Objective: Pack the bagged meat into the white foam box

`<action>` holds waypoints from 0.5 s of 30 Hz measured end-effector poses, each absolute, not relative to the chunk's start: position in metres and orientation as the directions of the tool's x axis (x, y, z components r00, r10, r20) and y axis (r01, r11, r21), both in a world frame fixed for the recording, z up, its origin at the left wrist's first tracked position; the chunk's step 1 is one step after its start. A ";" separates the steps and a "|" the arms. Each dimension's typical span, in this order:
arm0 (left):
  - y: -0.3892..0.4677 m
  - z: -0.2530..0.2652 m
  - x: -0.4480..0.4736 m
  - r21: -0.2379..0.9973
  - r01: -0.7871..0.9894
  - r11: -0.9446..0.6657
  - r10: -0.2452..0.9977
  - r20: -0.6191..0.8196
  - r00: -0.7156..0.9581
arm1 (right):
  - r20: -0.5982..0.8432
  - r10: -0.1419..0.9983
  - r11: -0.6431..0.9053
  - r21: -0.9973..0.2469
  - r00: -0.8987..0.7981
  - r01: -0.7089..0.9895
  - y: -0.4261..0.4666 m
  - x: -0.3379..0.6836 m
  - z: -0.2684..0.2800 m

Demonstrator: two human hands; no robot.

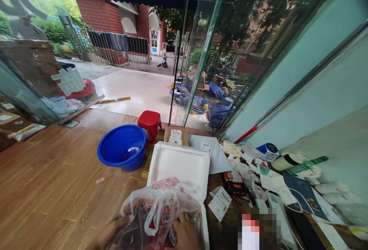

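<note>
Gripping a thin clear plastic bag with red print (159, 213), both hands sit at the bottom edge of view; the left hand (110, 232) clutches its left side; the right hand (185, 231) pinches its right side; the bag rests in an open white foam clamshell box (179, 163) on the cluttered wooden table (218, 183); a round blue plastic basin (122, 147) and small red plastic stool (149, 121) stand beyond on the wooden floor.

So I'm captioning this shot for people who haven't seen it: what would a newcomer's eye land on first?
Most likely the crinkled clear plastic bag at the bottom centre, gripped by the left hand and right hand over an open white foam container. Next, the bright blue basin on the wooden floor to the left, with a red stool just behind it. To the right, papers and labels clutter the table.
</note>
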State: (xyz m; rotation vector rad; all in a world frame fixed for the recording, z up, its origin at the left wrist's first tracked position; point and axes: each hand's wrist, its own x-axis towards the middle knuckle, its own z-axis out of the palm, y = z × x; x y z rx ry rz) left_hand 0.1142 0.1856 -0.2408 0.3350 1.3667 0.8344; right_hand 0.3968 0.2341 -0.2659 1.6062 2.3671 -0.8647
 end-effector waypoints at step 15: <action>0.152 -0.278 0.131 0.795 -0.160 0.586 0.798 -0.600 -0.055 | 0.338 0.927 0.291 -0.378 -0.162 0.879 0.232 0.504 -0.309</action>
